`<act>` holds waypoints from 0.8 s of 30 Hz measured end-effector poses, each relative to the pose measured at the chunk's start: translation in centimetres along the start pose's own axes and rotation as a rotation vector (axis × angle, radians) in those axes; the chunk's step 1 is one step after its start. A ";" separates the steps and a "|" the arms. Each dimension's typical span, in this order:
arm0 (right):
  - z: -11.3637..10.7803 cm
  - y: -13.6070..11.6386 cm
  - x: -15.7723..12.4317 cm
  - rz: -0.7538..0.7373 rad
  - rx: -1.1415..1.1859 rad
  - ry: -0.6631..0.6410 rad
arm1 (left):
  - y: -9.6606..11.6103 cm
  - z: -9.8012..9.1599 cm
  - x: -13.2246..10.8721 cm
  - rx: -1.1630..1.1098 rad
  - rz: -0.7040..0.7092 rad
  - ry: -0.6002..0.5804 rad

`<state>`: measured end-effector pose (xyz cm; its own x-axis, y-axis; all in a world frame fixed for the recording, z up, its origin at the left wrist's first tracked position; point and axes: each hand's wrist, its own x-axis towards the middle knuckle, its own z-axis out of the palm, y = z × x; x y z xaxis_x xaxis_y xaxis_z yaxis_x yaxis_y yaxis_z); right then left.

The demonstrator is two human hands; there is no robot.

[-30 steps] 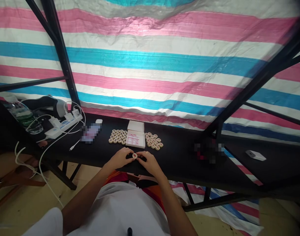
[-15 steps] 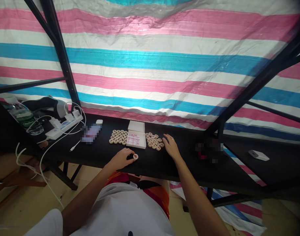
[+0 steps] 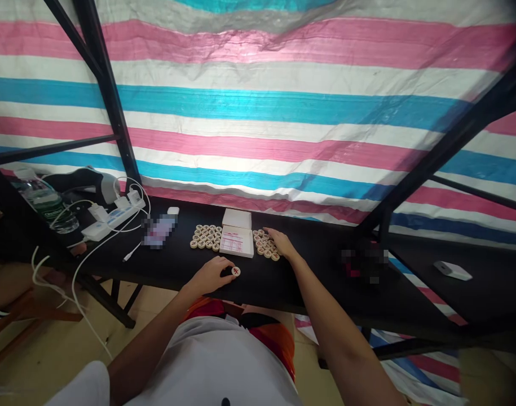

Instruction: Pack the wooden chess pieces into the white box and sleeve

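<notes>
Pinched at the fingertips of my left hand (image 3: 214, 275) is a round xiangqi piece (image 3: 236, 272) with a red character, near the table's front edge. My right hand (image 3: 283, 245) reaches over the far right side of a group of red-marked xiangqi pieces (image 3: 265, 246), its fingers stretched out and covering some of them. Between the groups stands an open white box (image 3: 248, 249) with a red-lined sheet in it and its lid (image 3: 236, 219) behind. Dark-marked xiangqi pieces (image 3: 206, 238) lie in rows left of the box.
On the left are a blurred phone (image 3: 159, 231), a white power strip (image 3: 114, 221) with cables, a water bottle (image 3: 50, 203) and a small white case (image 3: 172, 211). A dark blurred object (image 3: 363, 262) lies to the right. Black metal posts (image 3: 114, 107) flank the black table (image 3: 317, 270).
My right hand has moved left, from beside the red-marked pieces to over their edge. My left hand keeps its piece in place; the view has shifted slightly.
</notes>
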<state>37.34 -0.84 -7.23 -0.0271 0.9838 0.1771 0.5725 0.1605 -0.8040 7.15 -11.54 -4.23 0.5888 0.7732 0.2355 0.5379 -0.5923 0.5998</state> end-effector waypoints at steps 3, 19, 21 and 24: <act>0.1 -0.4 -0.2 -0.059 -0.046 -0.004 | -0.1 0.1 0.0 -0.010 0.000 0.001; 1.2 -4.4 -2.9 -0.217 -0.198 0.337 | -0.2 0.2 0.0 -0.007 0.009 0.004; 2.2 -6.4 -5.1 -0.232 -0.159 0.354 | -0.1 0.2 0.0 -0.003 0.012 0.004; 4.6 -9.0 -9.1 -0.234 -0.026 0.069 | -0.2 0.3 0.0 0.011 0.026 0.016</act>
<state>28.67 -10.85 -4.26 -0.1060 0.9122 0.3958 0.5783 0.3804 -0.7217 7.23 -11.46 -4.57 0.5928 0.7610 0.2636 0.5293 -0.6148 0.5846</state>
